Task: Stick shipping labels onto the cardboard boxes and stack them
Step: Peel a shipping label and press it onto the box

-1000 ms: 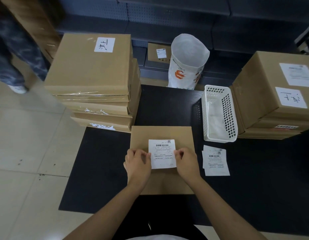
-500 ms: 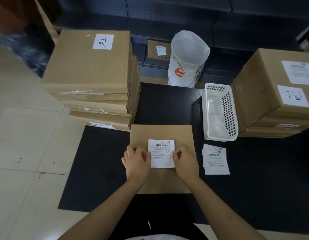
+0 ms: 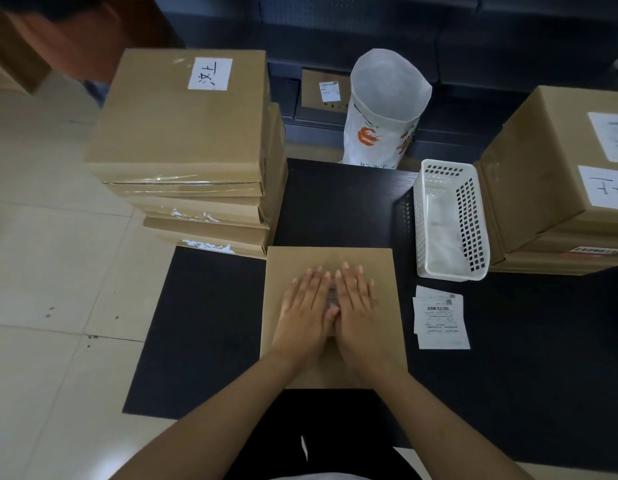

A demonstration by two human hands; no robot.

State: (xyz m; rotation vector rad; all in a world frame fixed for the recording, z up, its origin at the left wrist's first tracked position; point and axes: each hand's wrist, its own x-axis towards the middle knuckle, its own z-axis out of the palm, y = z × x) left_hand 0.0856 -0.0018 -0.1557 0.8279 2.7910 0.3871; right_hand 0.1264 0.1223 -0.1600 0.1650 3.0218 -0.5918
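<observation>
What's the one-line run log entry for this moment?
step: pressing label flat | left hand: flat on label | right hand: flat on label | cardboard box: on black table

Packing room (labelled box stacks (image 3: 183, 133), dark shelving (image 3: 369, 22)).

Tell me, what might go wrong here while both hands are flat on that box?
The left hand and right hand hide nearly all of the label on the box, so a crease or skew could go unnoticed. The spare labels lie loose close by; a sweeping forearm might scatter them.
</observation>
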